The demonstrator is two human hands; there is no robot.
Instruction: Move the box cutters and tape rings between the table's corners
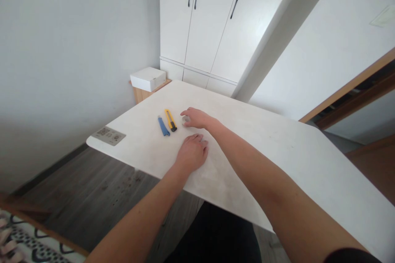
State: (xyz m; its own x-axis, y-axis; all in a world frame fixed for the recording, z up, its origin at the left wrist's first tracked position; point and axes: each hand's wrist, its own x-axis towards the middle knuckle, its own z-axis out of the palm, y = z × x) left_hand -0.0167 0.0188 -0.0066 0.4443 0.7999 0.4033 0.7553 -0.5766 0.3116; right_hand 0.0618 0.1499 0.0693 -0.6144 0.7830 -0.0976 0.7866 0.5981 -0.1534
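On the white table [234, 164], my right hand [197, 118] has its thumb and fingers around a small, pale ring that looks like a roll of clear tape [185, 119]. Part of the roll is covered by the fingers. My left hand [191, 152] lies palm down on the tabletop, closer to me, with its fingers stretched out and nothing visible in it. Left of the roll lie two utility knives side by side: a yellow one [169, 118] with a black end and a blue one [163, 125].
A grey printed label [110, 136] is stuck on the table's left corner. Beyond the far left edge, a white box [148, 78] sits on a wooden stand [141, 93]. White cabinets [212, 20] with black handles stand behind the table.
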